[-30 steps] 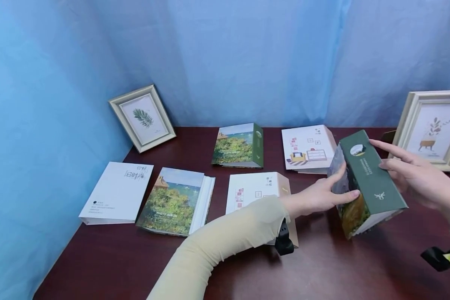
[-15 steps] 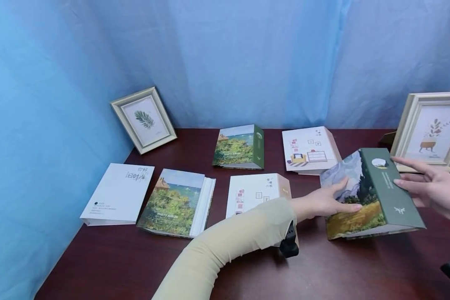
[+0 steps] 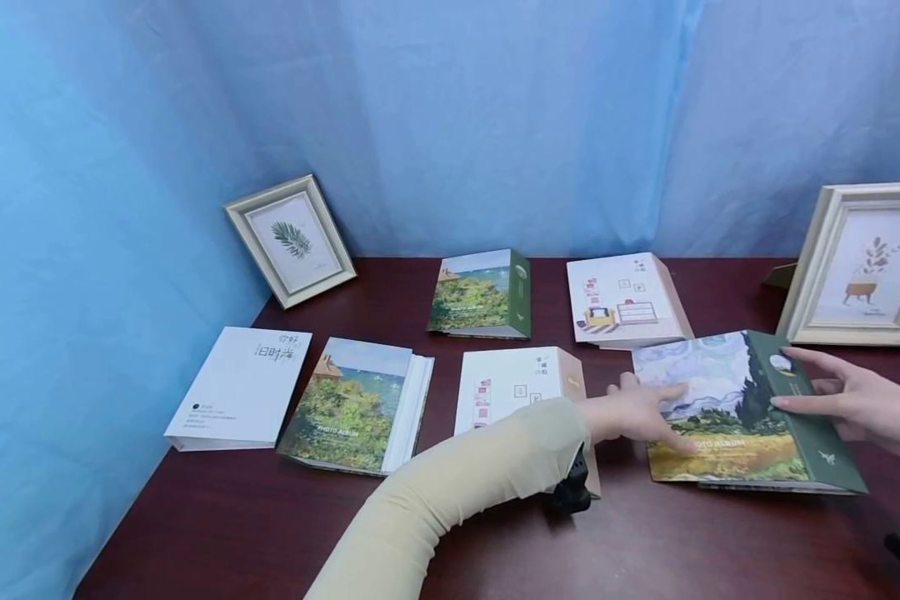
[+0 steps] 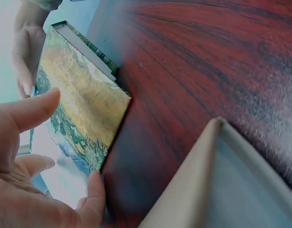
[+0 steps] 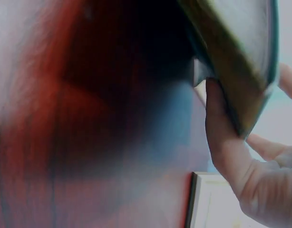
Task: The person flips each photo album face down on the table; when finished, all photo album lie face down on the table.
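A photo album (image 3: 757, 457) with a painted cover of swirling clouds, a dark tree and a yellow field lies at the right of the table, its green spine tilted up. My left hand (image 3: 633, 411) reaches across to its left side, spread fingers resting on the cover; the left wrist view shows the thumb (image 4: 43, 107) over the yellow part and a finger along the edge. With thumb and fingers on either side of the spine edge, my right hand (image 3: 866, 400) holds the album; its near corner (image 5: 241, 85) shows in the right wrist view.
Two white albums with room drawings (image 3: 495, 375) (image 3: 622, 292) stand near it. Seaside-painted albums (image 3: 345, 408) (image 3: 468, 292) and a plain white album (image 3: 236, 383) lie further left. Picture frames (image 3: 292, 242) (image 3: 862, 258) stand before a blue curtain (image 3: 495, 125).
The album has been lowered from a raised tilt and turned so that its painted cover faces up. Both hands have gone down with it, the right hand also slightly to the right.
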{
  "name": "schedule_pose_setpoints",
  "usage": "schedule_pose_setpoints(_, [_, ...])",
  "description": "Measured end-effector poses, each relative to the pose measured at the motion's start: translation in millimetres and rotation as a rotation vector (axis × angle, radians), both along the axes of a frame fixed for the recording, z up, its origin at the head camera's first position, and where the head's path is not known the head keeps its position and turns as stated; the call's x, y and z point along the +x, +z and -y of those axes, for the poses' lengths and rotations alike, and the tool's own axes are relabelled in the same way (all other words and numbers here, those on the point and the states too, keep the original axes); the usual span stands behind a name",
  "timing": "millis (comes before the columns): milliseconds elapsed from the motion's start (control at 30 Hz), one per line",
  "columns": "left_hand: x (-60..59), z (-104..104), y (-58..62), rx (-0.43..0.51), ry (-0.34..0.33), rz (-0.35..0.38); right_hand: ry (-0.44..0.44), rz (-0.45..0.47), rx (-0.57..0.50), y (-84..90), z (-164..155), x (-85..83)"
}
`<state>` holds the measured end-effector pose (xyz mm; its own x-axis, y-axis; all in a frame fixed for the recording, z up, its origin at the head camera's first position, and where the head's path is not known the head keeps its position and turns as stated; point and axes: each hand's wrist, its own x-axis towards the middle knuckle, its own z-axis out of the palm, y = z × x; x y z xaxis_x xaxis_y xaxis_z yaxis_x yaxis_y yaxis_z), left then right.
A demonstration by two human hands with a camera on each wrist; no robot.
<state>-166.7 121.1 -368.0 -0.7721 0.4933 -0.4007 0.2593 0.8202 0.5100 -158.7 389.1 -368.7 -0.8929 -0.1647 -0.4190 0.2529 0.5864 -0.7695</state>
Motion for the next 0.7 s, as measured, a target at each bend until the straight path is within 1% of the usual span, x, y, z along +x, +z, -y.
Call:
schedule_pose_setpoints(167, [1.7,-3.8,-3.9,-0.093,-0.062,-0.072,0.080,-0.024,0.131,-0.4,6.3,-1.6])
schedule_pose_setpoints(233, [4.0,-5.5,-5.2,-0.126,-0.080,-0.095,0.101,-0.030,0.155,-1.8,6.2,-3.2])
schedule_pose_setpoints(367, [9.3,-6.7,-5.3,-0.166,-0.109,-0.125,0.151,-0.090,0.271,-5.9,5.1,-5.6])
schedule_pose_setpoints(467, [11.7,-5.9,-4.0,-0.201,-0.117,-0.155,0.172,-0.164,0.376,-8.4,4.8,-6.9])
schedule_pose_setpoints(567, [12.5,-5.0,-2.9,-0.246,-0.121,-0.189,0.166,-0.212,0.452,-9.4,6.8,-7.4])
schedule_pose_setpoints(700, [12.5,-3.7,-2.2,-0.290,-0.145,-0.229,0.170,-0.232,0.495,-9.0,8.5,-6.9])
